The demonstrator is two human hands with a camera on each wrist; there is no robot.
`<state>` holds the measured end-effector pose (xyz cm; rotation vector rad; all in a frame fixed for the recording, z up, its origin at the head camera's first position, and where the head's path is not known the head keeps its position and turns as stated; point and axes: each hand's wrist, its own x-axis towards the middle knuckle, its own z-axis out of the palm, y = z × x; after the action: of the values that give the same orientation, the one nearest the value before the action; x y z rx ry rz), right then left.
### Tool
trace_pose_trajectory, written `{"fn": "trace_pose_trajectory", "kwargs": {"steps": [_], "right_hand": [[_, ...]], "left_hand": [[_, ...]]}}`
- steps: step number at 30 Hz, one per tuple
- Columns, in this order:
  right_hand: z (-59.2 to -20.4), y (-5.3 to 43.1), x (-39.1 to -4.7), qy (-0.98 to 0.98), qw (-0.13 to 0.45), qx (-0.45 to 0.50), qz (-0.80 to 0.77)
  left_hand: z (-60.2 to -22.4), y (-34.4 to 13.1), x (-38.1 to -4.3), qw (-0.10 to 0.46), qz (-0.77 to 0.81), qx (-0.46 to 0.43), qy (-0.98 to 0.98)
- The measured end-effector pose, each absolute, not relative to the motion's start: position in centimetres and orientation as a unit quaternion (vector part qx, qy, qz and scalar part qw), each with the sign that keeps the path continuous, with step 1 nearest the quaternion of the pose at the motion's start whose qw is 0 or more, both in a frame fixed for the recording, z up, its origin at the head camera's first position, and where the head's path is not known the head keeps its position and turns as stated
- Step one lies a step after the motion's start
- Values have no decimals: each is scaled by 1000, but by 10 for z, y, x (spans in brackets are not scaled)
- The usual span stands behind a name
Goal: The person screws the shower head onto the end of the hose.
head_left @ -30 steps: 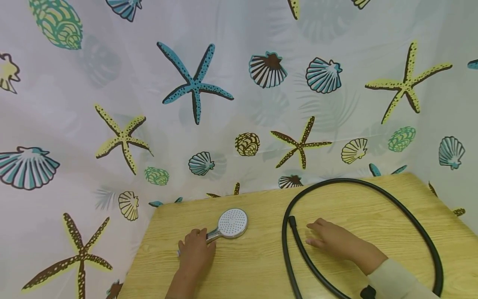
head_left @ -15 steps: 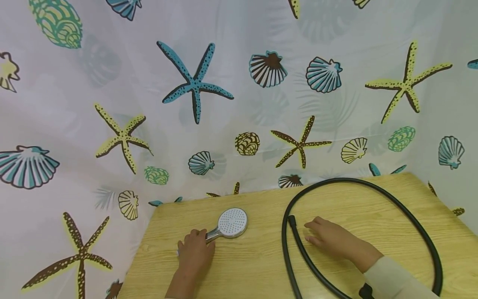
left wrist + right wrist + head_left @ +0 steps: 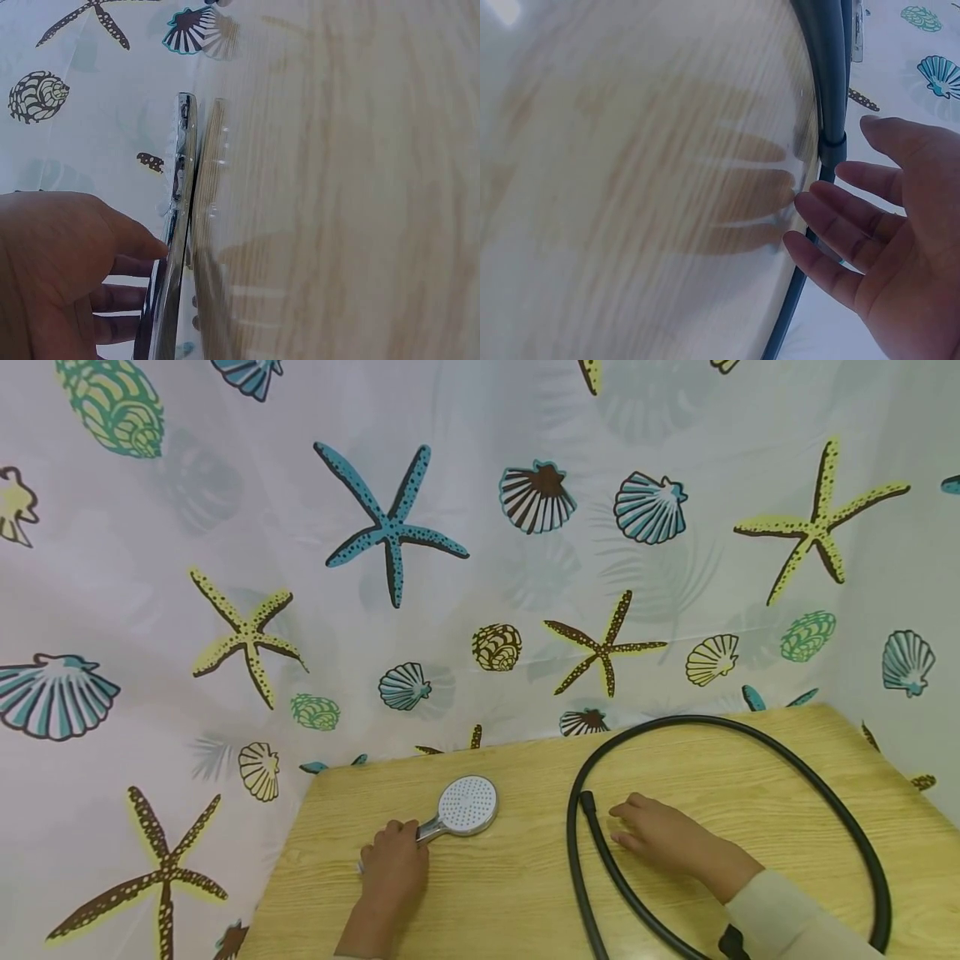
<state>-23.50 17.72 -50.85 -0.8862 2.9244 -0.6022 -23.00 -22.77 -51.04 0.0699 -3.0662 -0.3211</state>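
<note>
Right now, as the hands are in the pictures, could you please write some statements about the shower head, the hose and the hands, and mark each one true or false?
1. The left hand holds the shower head by its handle. True.
2. The black hose curves in a large loop on the wooden table. True.
3. The right hand grips the hose. False: it holds nothing; its fingers are near the hose end.
4. The shower head is face down. False: it is face up.
5. The hose is joined to the shower head. False: they are apart.
6. The white backdrop shows starfish and shells. True.
</note>
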Motion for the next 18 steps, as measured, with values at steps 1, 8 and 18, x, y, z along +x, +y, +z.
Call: {"fn": "trace_pose_trajectory", "kwargs": {"steps": [1,8,18], "right_hand": [[-509,177,-235,939,15,-284,-195],[-509,175,-239,939,22,-278,-200],[-512,170,-241,940,32,-270,-205]], "left_hand": [[-509,-228,-229,32,-103,19,-994],[-507,-227,-226,47,-83,0,-995],[-511,-228,-226,39,-54,-7,-998]]}}
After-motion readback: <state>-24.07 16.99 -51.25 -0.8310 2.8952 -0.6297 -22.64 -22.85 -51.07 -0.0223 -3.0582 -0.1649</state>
